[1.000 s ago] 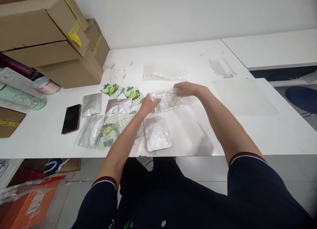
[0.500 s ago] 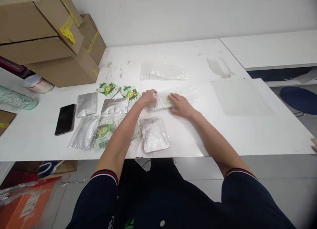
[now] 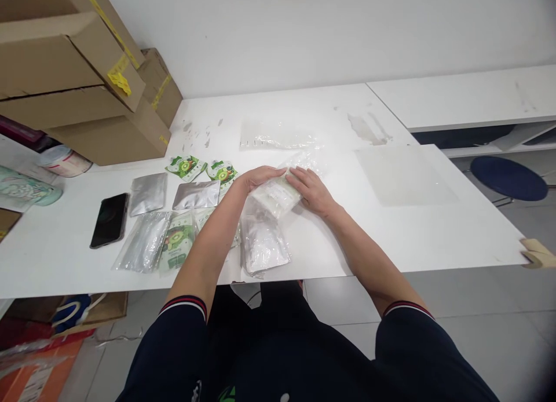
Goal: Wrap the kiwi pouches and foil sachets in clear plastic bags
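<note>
A clear plastic bag of pale contents [image 3: 277,198] is between my two hands over the middle of the table, turned at an angle. My left hand [image 3: 260,177] grips its upper left side, fingers reaching across the far edge. On its right side my right hand [image 3: 313,191] holds on, fingertips bent over the top. The bag's loose clear end [image 3: 310,157] spreads out behind my fingers. Just below, a silver pouch in clear plastic [image 3: 264,245] lies close to the bag's near corner. The undersides of both hands are hidden.
To the left lie silver pouches [image 3: 148,193], green kiwi-print pouches [image 3: 186,167], a stack of clear bags [image 3: 143,242] and a black phone [image 3: 109,219]. Clear sheets lie behind [image 3: 278,134] and right [image 3: 403,176]. Cardboard boxes [image 3: 125,135] stand back left; a blue stool [image 3: 508,179] is at right.
The bag has turned from lying lengthwise to a slanted position, its near corner swinging toward me. My hands have come closer together around it. The camera view has shifted slightly.
</note>
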### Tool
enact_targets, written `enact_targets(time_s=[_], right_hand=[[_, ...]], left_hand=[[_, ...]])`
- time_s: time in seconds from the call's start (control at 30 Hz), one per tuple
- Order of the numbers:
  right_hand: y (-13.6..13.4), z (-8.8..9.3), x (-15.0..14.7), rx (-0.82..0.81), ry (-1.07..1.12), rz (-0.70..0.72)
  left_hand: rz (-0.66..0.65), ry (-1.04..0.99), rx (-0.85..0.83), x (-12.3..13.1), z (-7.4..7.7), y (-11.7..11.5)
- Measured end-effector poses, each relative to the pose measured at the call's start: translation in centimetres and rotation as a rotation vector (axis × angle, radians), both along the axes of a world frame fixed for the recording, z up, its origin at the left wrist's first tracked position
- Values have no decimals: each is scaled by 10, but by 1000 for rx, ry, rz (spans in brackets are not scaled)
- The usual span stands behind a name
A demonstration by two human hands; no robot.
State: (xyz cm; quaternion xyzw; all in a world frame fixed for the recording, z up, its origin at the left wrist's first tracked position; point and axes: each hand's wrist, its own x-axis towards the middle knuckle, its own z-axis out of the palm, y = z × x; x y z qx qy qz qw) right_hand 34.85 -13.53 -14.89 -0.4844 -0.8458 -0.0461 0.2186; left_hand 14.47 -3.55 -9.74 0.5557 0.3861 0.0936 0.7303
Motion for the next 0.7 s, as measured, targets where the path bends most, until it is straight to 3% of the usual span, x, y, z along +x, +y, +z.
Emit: enact_targets(time_s=[0.07, 0.17, 0.3, 0.4, 0.47, 0.57, 0.63, 0.7], right_hand=[[-4, 7, 4, 48, 21, 33], [-6, 17, 13, 70, 65, -36], [-5, 20, 10, -77, 290, -37], [-7, 21, -3, -293, 777, -4], [-12, 25, -11, -530, 1111, 60], [-22, 35, -19, -855, 1436, 208], [-24, 39, -26, -936, 1568, 226], [-18, 38, -36, -922, 1658, 125]], left_hand=[[11, -119, -33, -9, 3, -9], [-17, -182, -71, -26, 7, -27], [-62, -278, -77, -43, 11, -47], [-21, -346, 64, -44, 10, -52], [50, -382, 197, -40, 8, -51], [194, -417, 377, -28, 3, -50], [298, -421, 500, -19, 0, -50], [395, -362, 634, -12, -5, -50]])
